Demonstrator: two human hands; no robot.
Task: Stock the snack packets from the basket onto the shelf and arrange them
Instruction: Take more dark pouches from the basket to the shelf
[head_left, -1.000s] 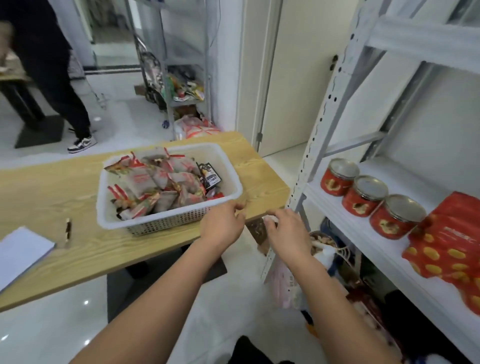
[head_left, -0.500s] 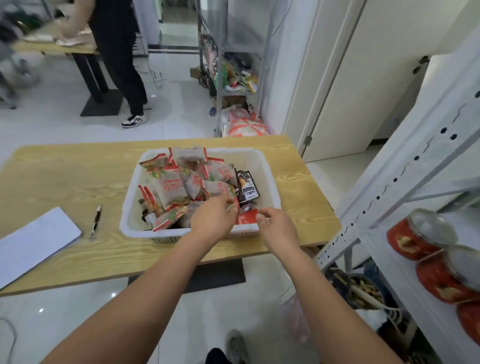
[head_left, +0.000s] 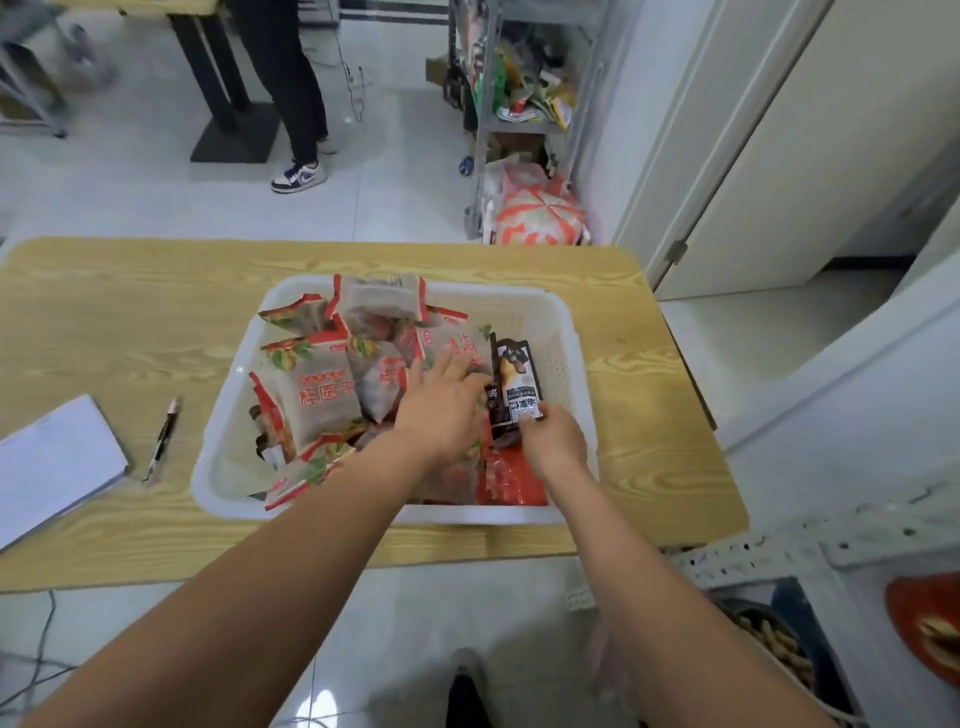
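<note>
While both forearms reach in over the near rim of the basket (head_left: 566, 332), the hands sit side by side in its right half. Left hand (head_left: 441, 415): palm down, wrist straight, fingers (head_left: 441, 366) extended and slightly spread, lying flat on the red-and-clear snack packets (head_left: 322, 395) near basket centre; nothing gripped. Right hand (head_left: 553, 444): just right of the left one, knuckles up, fingers curled, pinching the lower edge of a black packet (head_left: 514, 374). That packet leans tilted against the pile, close to the basket's right wall, upper end toward the far rim. Pile fills the basket's left and middle; a red packet (head_left: 511, 483) lies flat in the near-right corner, under the right wrist. Basket sits on the wooden surface (head_left: 130, 312); pen (head_left: 163, 436) and white paper (head_left: 52, 457) lie left of the basket, apart from it. Shelf (head_left: 753, 551) frame stands right of the basket, off the surface.
</note>
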